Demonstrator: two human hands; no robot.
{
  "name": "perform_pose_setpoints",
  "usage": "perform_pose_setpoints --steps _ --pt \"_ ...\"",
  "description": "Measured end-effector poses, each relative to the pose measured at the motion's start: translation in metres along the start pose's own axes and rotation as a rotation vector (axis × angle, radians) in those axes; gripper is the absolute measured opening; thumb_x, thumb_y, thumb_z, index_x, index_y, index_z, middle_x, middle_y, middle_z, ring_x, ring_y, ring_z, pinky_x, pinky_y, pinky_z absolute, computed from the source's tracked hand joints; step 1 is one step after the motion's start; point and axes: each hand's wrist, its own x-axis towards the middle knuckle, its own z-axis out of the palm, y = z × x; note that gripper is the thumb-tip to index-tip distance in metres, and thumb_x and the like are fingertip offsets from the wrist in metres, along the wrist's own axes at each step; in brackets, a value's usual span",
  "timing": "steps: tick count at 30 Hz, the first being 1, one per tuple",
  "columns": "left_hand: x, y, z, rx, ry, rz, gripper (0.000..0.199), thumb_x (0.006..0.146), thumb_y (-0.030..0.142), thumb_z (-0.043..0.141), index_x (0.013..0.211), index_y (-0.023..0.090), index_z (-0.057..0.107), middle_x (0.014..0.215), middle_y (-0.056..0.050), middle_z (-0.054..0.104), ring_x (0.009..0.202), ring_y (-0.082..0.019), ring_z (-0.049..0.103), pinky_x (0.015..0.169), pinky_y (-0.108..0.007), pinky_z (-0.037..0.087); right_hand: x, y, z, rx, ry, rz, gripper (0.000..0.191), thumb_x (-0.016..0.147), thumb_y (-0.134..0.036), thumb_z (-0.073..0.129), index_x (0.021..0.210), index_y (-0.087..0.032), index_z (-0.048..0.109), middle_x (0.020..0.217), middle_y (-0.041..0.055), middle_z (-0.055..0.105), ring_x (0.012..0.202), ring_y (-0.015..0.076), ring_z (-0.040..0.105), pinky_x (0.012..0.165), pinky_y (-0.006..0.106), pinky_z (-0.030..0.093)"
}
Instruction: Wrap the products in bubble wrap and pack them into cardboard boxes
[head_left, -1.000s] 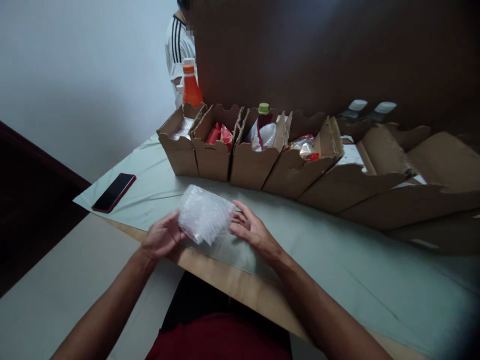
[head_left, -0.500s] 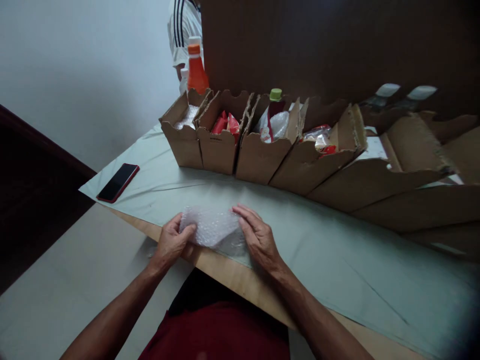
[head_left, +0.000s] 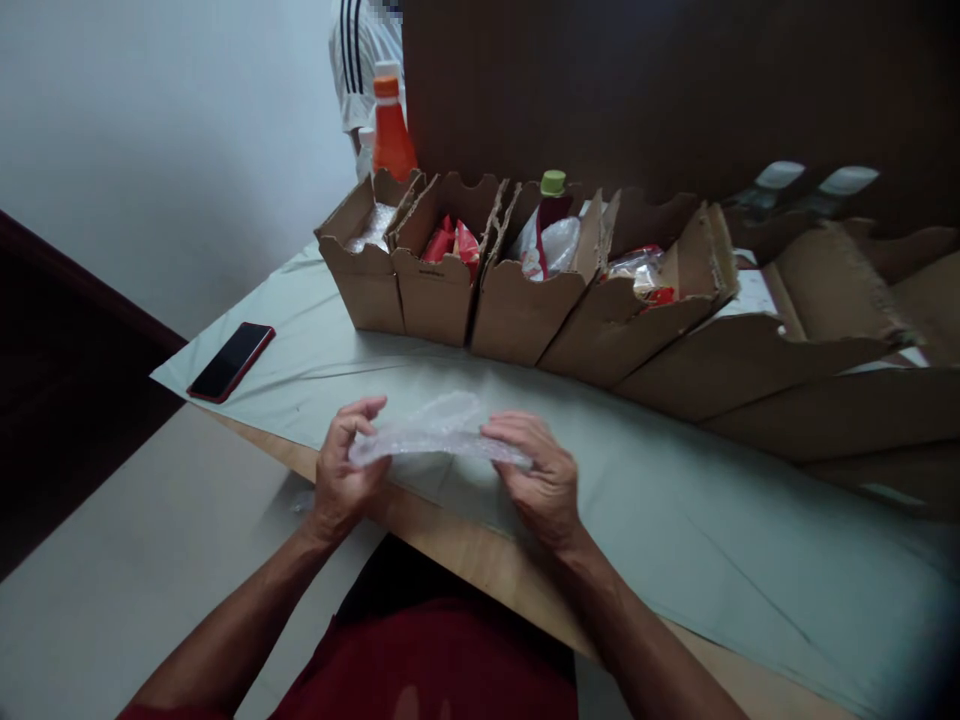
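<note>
A piece of clear bubble wrap [head_left: 442,438] is stretched between my two hands, just above the near edge of the cloth-covered table. My left hand [head_left: 349,465] pinches its left end between thumb and fingers. At the other end, my right hand [head_left: 536,475] grips the wrap with the thumb below and the fingers on top. The wrap is seen nearly edge-on, with a loose flap rising behind the held strip.
A row of cardboard bins [head_left: 525,310] with packets inside runs along the back of the table [head_left: 315,375]. A phone [head_left: 231,362] lies at the left. Behind stand an orange bottle [head_left: 392,135] and a person in a white sleeve [head_left: 351,60].
The bubble wrap has tilted from a flat, face-up pose to nearly edge-on. My right hand has moved slightly right and closed more firmly on its end.
</note>
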Motion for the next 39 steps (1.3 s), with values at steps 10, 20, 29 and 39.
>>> perform_pose_setpoints --steps 10,20,29,39 --pt "-0.014 -0.009 -0.037 -0.022 -0.119 -0.401 0.051 0.078 0.044 0.075 0.121 0.021 0.061 0.127 -0.014 0.069 0.113 -0.029 0.069 0.097 -0.045 0.055 -0.004 -0.04 -0.005 -0.279 -0.265 -0.387 0.031 0.079 -0.005 0.051 0.098 -0.022 0.067 0.117 0.0068 0.079 0.113 0.026 0.071 0.096 0.045 0.049" --pt "0.031 -0.026 0.006 0.365 -0.27 -0.267 0.078 0.077 0.036 0.071 0.149 0.021 0.046 0.103 -0.005 0.072 0.07 -0.017 0.063 0.07 -0.033 0.051 -0.022 -0.046 -0.003 -0.069 -0.477 -0.206 0.037 0.077 0.001 0.051 0.104 -0.018 0.068 0.104 0.0059 0.078 0.102 0.0213 0.069 0.086 0.039 0.051" --pt "0.044 -0.022 -0.007 0.246 -0.211 -0.205 0.015 0.079 0.035 0.063 0.077 0.021 0.069 0.09 -0.004 0.071 0.084 -0.02 0.065 0.073 -0.03 0.053 -0.032 -0.055 0.006 -0.003 -0.589 -0.162 0.035 0.083 -0.002 0.053 0.11 -0.02 0.067 0.11 0.0054 0.077 0.105 0.022 0.068 0.089 0.041 0.051" --pt "0.195 -0.061 -0.125 -0.027 0.259 -0.332 0.025 0.103 0.032 0.049 0.101 0.014 0.067 0.102 -0.005 0.07 0.091 -0.02 0.069 0.084 -0.037 0.059 0.0 -0.033 0.036 0.087 -0.594 -0.094 0.043 0.086 -0.014 0.065 0.128 -0.022 0.064 0.123 0.0089 0.075 0.113 0.0243 0.069 0.095 0.045 0.058"
